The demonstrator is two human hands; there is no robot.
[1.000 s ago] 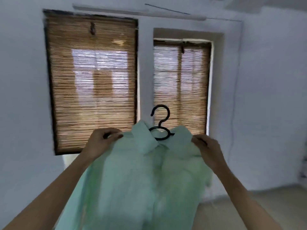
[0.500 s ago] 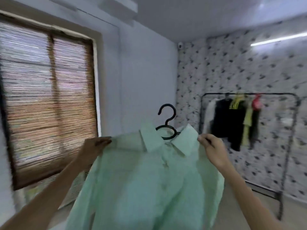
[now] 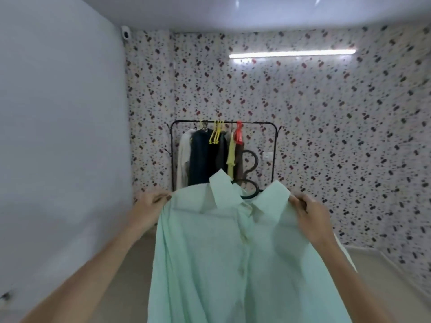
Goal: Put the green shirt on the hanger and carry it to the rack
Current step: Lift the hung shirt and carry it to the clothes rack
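Held up near, at centre: pale mint-green button-front shirt (image 3: 242, 252), draped on a black plastic hanger (image 3: 249, 176) with hook poking above the collar. Left hand (image 3: 149, 207) pinched shut on the left shoulder seam; right hand (image 3: 307, 212) clenched on the right shoulder. Far beyond, against spotted wallpaper (image 3: 326, 136): black metal clothes rack (image 3: 274, 155) with dark garments (image 3: 205, 157) and yellow hangers (image 3: 216, 134).
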